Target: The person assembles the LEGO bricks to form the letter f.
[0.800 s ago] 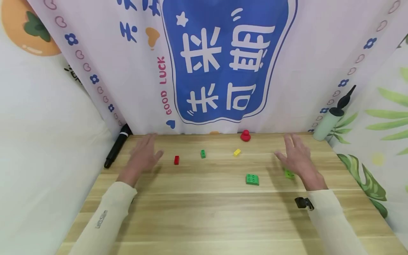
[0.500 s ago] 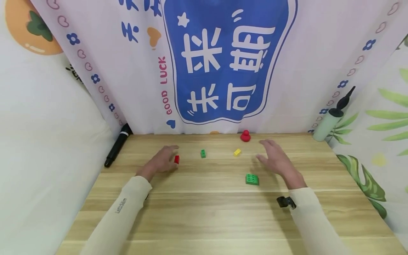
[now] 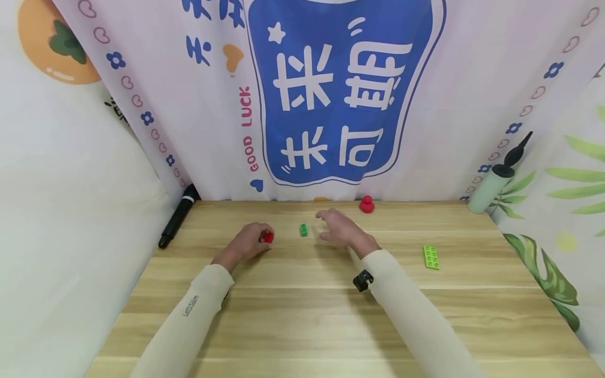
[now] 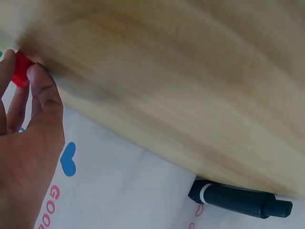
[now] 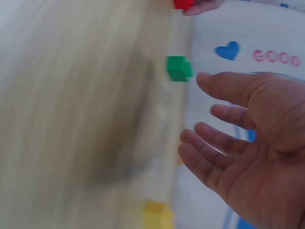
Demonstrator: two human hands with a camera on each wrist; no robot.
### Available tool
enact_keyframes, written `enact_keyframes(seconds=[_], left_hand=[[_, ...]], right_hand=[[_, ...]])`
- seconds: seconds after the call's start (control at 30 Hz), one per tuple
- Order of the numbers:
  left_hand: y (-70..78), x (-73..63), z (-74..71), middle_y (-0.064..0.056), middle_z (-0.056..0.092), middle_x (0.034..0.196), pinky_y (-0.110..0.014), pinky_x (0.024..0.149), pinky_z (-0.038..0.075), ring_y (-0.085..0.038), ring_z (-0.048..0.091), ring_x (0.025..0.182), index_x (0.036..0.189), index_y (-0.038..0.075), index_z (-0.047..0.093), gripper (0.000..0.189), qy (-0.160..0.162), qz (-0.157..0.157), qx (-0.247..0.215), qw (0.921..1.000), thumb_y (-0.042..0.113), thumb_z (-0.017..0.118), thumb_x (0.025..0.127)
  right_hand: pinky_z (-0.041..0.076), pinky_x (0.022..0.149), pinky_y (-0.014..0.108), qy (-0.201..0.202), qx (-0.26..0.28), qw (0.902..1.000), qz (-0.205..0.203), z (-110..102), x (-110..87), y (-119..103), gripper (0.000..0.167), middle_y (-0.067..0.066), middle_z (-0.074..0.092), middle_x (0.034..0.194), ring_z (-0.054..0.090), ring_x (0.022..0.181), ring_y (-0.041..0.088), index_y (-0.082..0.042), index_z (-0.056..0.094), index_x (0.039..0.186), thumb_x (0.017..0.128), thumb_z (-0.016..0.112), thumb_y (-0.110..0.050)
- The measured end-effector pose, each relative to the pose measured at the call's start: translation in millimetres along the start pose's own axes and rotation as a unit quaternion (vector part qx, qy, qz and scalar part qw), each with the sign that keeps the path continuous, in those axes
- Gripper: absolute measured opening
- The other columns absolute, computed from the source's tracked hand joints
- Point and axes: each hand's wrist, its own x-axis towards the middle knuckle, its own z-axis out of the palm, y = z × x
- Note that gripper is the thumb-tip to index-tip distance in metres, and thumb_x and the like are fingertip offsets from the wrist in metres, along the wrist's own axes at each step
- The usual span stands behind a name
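Observation:
My left hand (image 3: 248,240) pinches a small red toy brick (image 3: 268,237) between thumb and fingers. In the left wrist view the red brick (image 4: 21,70) shows between the fingertips. My right hand (image 3: 344,228) hovers with spread, relaxed fingers just right of a small green brick (image 3: 303,230); a gap separates them. From the right wrist, that green brick (image 5: 177,69) lies beyond the thumb tip, and a yellow brick (image 5: 157,214) appears at the bottom edge. The yellow brick and a wider green brick are hidden in the head view by my right hand and arm.
A lime-green brick (image 3: 431,257) lies to the right on the wooden table (image 3: 293,325). At the back edge sits a red knob-shaped piece (image 3: 366,205). A black cylinder (image 3: 179,216) lies at back left; a pale green pump (image 3: 491,186) stands at back right. Printed cloths hang around.
My left hand has moved right and now pinches the red brick. My right hand has swept left from over the lime brick, uncovering it, to beside the small green brick.

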Motion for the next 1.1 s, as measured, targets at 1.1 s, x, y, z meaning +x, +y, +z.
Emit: enact_keyframes(seconds=[1.1], left_hand=[[0.3,-3.7,8.0,-0.015,0.073,0.107,-0.036,0.089,0.059,-0.021,0.068,0.095,0.118,0.003,0.067,0.034,0.02,-0.023,-0.089,0.9956,0.008,0.086,0.091]], right_hand=[[0.056,0.094,0.038,0.036,0.049,0.9977,-0.028,45.2,42.9,-6.1,0.025,0.006,0.075,0.108,0.066,0.1,0.019,-0.009,0.077,0.118,0.095,0.083,-0.016]])
